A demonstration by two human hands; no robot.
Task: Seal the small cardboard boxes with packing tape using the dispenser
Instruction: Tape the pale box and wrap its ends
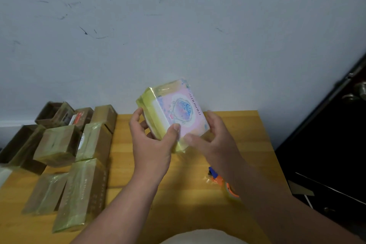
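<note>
2 hands' curled fingers [136, 117] grip the pink box [178, 113].

A yellow wooden table [247, 136] fills the lower middle of the frame, its far edge against the wall. At lower left a cluster of brown boxes [79, 190] wrapped in yellowish tape lies on it, some overhanging the left edge. At lower right lies an orange-and-blue dispenser [217, 179], partly hidden by an arm.
</note>
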